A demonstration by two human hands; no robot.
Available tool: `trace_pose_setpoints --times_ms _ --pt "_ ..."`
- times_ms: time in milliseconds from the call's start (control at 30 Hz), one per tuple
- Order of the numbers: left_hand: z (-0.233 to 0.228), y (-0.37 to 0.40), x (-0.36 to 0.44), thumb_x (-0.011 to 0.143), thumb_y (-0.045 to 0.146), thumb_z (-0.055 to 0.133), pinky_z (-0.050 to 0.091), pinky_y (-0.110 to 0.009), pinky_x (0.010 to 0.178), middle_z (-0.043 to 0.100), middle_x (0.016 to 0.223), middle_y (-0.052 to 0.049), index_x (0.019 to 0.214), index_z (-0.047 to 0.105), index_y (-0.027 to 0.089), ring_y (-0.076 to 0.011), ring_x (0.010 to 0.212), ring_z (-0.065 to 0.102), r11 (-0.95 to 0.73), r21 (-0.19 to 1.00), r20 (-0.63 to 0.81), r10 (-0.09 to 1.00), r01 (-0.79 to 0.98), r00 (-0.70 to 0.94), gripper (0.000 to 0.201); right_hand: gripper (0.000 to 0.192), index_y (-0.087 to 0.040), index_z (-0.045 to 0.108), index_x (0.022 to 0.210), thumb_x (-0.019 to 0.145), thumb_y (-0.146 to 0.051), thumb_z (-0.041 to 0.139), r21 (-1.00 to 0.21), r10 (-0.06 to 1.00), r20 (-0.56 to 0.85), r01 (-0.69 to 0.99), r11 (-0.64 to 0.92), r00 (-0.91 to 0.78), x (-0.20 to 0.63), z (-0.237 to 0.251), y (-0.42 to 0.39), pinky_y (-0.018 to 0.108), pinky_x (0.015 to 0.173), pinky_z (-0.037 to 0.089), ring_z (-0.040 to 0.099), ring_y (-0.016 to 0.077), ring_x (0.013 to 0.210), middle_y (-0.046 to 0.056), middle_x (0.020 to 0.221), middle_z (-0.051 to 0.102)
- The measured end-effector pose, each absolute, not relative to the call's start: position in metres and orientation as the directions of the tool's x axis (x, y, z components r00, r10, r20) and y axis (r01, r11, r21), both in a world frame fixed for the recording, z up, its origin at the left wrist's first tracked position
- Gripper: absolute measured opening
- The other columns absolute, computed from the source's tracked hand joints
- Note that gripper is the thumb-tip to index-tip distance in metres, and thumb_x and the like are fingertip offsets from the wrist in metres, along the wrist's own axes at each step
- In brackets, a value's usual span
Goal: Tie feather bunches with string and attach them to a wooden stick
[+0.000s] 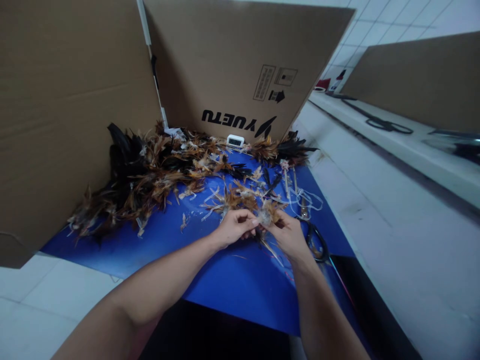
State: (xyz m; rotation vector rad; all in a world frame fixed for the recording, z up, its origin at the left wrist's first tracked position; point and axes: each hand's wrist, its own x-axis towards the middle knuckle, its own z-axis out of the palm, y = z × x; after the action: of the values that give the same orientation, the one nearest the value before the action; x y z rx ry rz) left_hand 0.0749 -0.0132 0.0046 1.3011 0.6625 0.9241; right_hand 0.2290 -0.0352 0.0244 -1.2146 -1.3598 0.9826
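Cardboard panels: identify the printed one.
The middle panel, behind the small white device: it bears upside-down YUETU lettering; the left panel and right panel look plain.

Dim, bluish light; soft blur.

White display unit (235,141) before printed cardboard panel (217,60); scissors (389,126) on pale ledge (420,150).

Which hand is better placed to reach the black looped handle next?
Probably the right hand: it is close beside the black looped handle, though it holds a feather tuft. The left hand is farther away, on the tuft's other side.
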Motion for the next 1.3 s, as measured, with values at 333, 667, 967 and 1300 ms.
trace_pose_setpoints --times_ms 333,667,967,1300 --pt "0.0037 -0.0119 0.0744 0.074 0.046 0.059 0.033 -0.016 0.039 0.054 0.054 0.002 0.072 0.057 0.011 -0.0038 0.041 0.042 0.012 0.979 0.092 0.862 -0.201 0.498 0.035 0.026 -0.017 0.059 0.066 0.059 -0.035 0.076 -0.978 0.987 0.157 0.144 0.152 0.023 0.2299 0.0215 -0.0338 0.024 0.054 0.043 0.051 0.0118 0.054 -0.002 0.058 0.057" --pt "0.0041 -0.0121 0.0746 0.072 0.047 0.06 0.033 -0.016 0.039 0.054 0.054 0.002 0.071 0.057 0.012 -0.0038 0.041 0.042 0.014 0.98 0.087 0.868 -0.199 0.489 0.036 0.018 -0.017 0.06 0.066 0.064 -0.031 0.072 -0.968 0.979 0.203 0.155 0.196 0.03 0.2306 0.0207 -0.0339 0.024 0.055 0.043 0.052 0.0119 0.055 -0.003 0.058 0.057" --pt "0.004 -0.0124 0.075 0.071 0.048 0.06 0.033 -0.016 0.039 0.054 0.054 0.002 0.072 0.057 0.012 -0.0039 0.041 0.042 0.016 0.983 0.076 0.872 -0.184 0.484 0.037 0.016 -0.018 0.061 0.067 0.062 -0.026 0.074 -0.981 0.978 0.192 0.044 0.189 0.078 0.2327 0.0181 -0.0317 0.025 0.055 0.044 0.053 0.0118 0.056 -0.002 0.061 0.061" --pt "0.0004 -0.0111 0.0755 0.073 0.045 0.06 0.033 -0.016 0.038 0.055 0.054 0.002 0.07 0.056 0.012 -0.0037 0.04 0.042 0.014 0.984 0.074 0.875 -0.177 0.478 0.034 0.018 -0.018 0.061 0.067 0.061 -0.027 0.075 -0.981 0.978 0.193 0.021 0.192 0.074 0.2322 0.0179 -0.0319 0.025 0.055 0.044 0.053 0.0117 0.056 -0.002 0.061 0.06"
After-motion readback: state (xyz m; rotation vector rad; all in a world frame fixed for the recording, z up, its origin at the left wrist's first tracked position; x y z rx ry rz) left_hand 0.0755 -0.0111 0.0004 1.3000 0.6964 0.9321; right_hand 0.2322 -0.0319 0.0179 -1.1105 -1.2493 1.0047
